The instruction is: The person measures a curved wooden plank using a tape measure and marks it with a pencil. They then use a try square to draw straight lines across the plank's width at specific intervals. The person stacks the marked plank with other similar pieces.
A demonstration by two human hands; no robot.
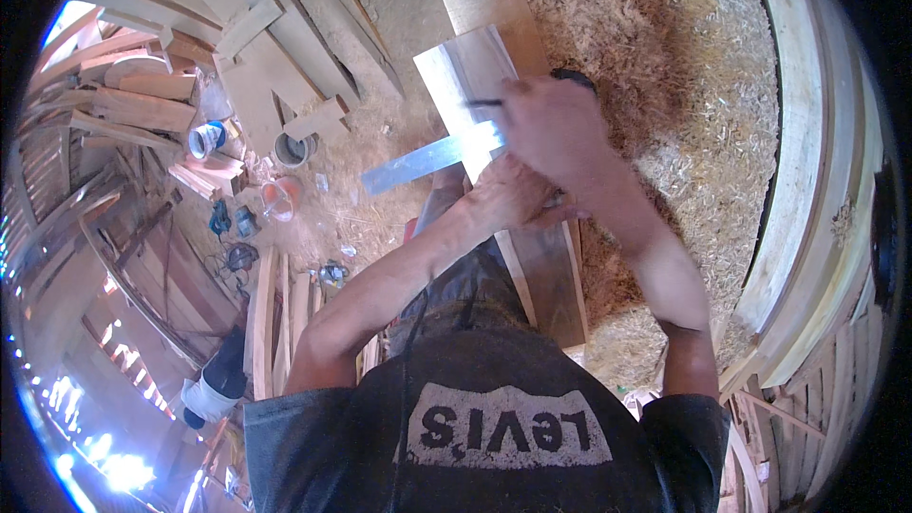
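A pale wooden board (459,65) lies at a slant in front of me. Across it rests the flat metal blade of a square (408,168), which sticks out past the board's left edge. My left hand (518,192) is closed at the blade's right end, pressing the square against the board; its fingertips are partly hidden. Just beyond, my right hand (560,123), slightly blurred, is closed round a thin dark pencil-like stick (486,103) whose tip lies over the board, a little past the blade. A dark rounded thing (576,79) shows behind my right hand.
Beneath the board runs a long wooden plank (543,290). Wood shavings (703,171) cover the ground at right, beside stacked long boards (798,133). Planks (275,47), a bucket (294,149) and a pinkish container (281,198) are at left. A partly visible person (214,389) is at lower left.
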